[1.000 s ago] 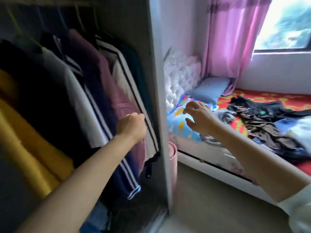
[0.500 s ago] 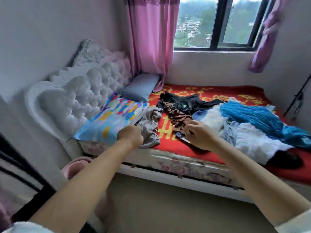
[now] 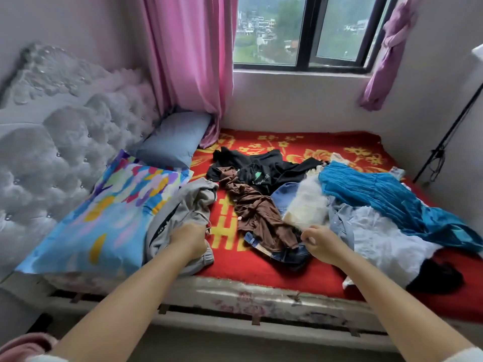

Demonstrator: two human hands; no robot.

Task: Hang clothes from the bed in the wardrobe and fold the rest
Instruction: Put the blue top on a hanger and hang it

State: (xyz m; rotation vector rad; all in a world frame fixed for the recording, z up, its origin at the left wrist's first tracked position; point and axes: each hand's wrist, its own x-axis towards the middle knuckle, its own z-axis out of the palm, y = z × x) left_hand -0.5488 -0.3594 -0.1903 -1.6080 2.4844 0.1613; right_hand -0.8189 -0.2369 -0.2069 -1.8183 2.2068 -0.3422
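Observation:
Loose clothes lie on the bed's red blanket (image 3: 261, 273). My left hand (image 3: 188, 240) grips a crumpled grey garment (image 3: 192, 202) near the front edge, beside the colourful pillow. My right hand (image 3: 319, 243) has its fingers curled at the lower end of a brown garment (image 3: 257, 214), which lies over blue jeans (image 3: 283, 254). Behind them lie a black top (image 3: 264, 169), a white fluffy piece (image 3: 308, 203), a teal dress (image 3: 379, 194), a pale blue shirt (image 3: 379, 240) and a small black item (image 3: 435, 279). The wardrobe is out of view.
A colourful pillow (image 3: 109, 218) and a blue-grey pillow (image 3: 172, 142) lean on the tufted grey headboard (image 3: 65, 131) at left. Pink curtains (image 3: 188, 61) hang by the window (image 3: 303, 30). A black stand (image 3: 444, 150) leans at the right wall. A pink object (image 3: 23, 346) sits on the floor at lower left.
The view swung from the wardrobe's hanging clothes to the bed. My left hand left the hung garment and came down on the grey garment; my right hand reached the brown one.

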